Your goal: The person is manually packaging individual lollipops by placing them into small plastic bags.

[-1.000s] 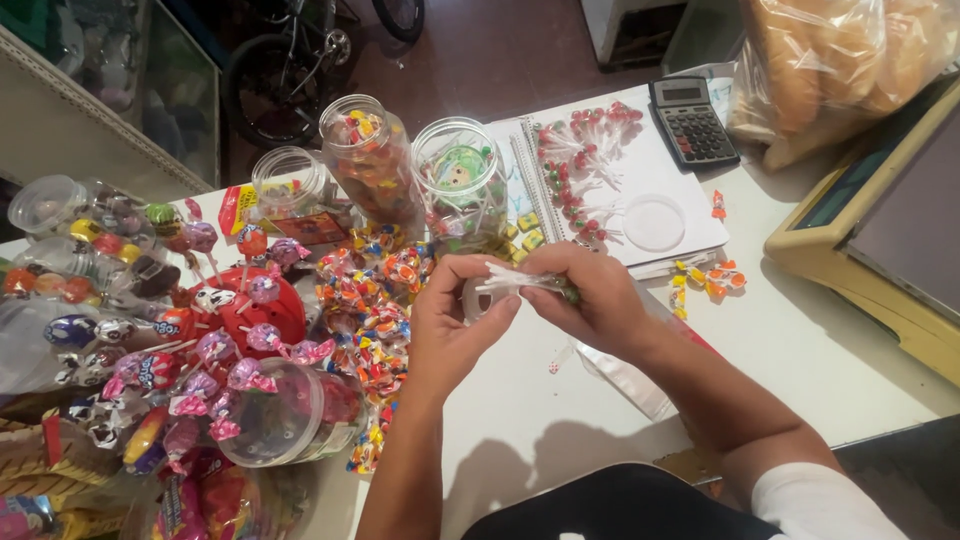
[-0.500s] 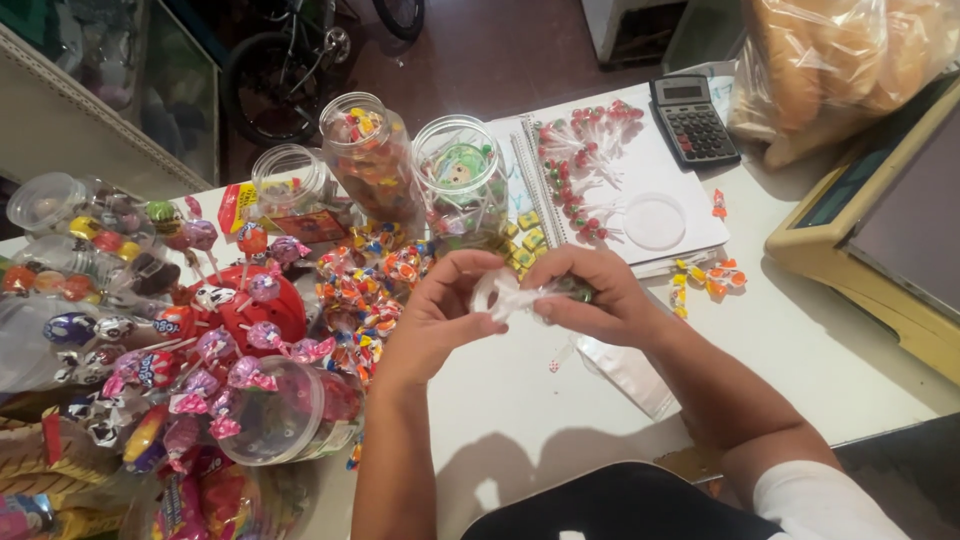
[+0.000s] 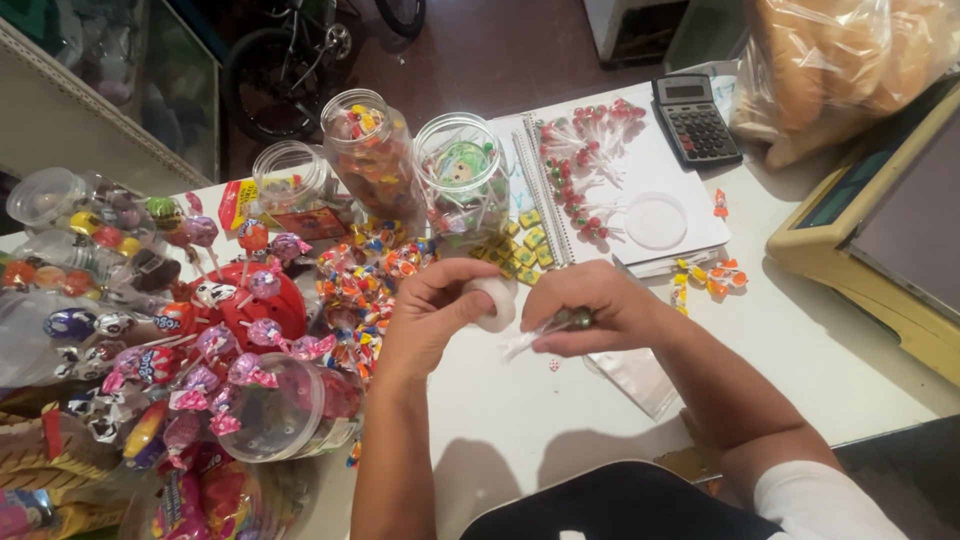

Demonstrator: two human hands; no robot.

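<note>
White desk (image 3: 820, 350) under even indoor light; beyond its far edge, reddish-brown floor (image 3: 500, 50), bicycle wheel (image 3: 275, 85), glass display case (image 3: 90, 90) at left.

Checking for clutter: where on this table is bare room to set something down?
Bare white table lies right of the right hand, between the notebook and the scale; another patch sits below both hands. Left of the left hand, candy, lollipops and jars crowd everything.

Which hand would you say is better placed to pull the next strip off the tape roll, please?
Probably the right hand: the left hand already grips the tape roll, while the right, pinching a small clear packet, sits just beside the roll.
</note>
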